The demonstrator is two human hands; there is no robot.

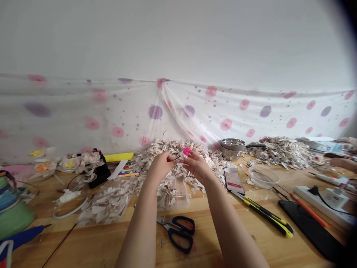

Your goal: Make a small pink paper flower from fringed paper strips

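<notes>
Pinching a wire (176, 158), the left hand (160, 166) sits just beside the right hand (197, 165), closed on a pink piece (187, 151) (light, fragile; hold its edge).

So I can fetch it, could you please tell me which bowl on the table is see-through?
The clear bowl at the right; the two stacked bowls beyond it are shiny steel.

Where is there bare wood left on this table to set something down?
Bare wooden tabletop shows left of the left forearm, below the plastic bag of pale flakes, and between the right forearm, the yellow-and-black handled tool and the black tablet. Behind the hands, heaped flakes crowd the table.
</notes>
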